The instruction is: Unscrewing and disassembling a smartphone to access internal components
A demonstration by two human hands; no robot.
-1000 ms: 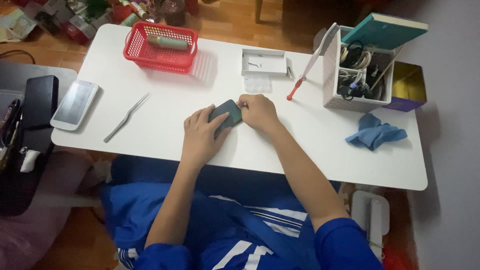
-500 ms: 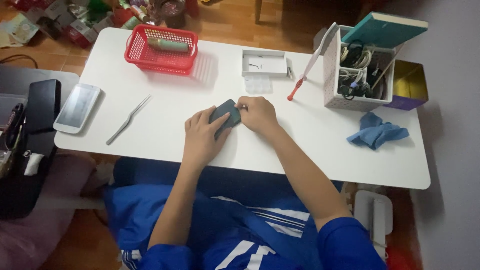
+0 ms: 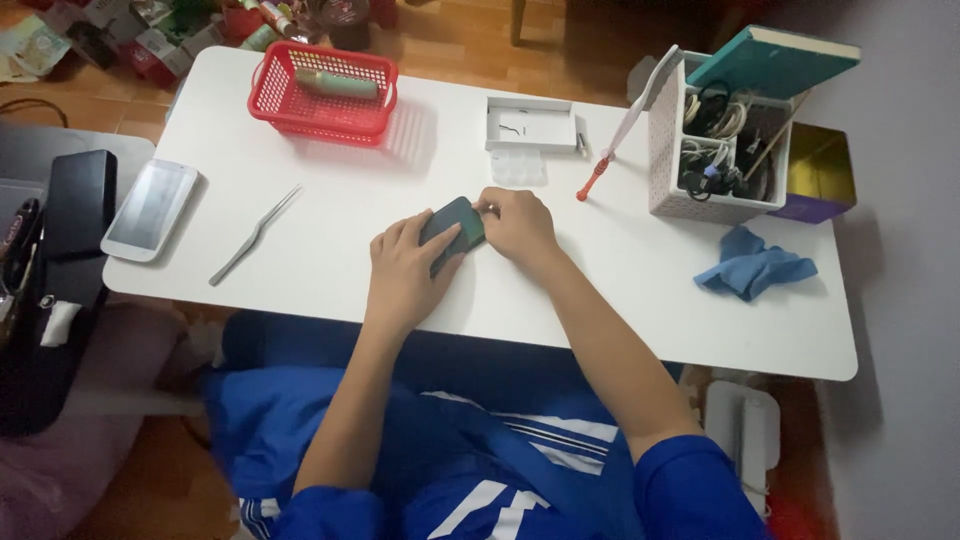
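Between my hands, the dark phone (image 3: 452, 232) lay unopened; left hand (image 3: 405, 270) clamped it, right hand (image 3: 517, 225) pinched its top edge, tweezers (image 3: 252, 236) untouched leftward.

A bright blue short-sleeved top with white stripes down the front is worn, and matching blue shorts or trousers are seen below; both forearms, the left hand (image 3: 405, 275) and the right hand (image 3: 520, 225) are left bare
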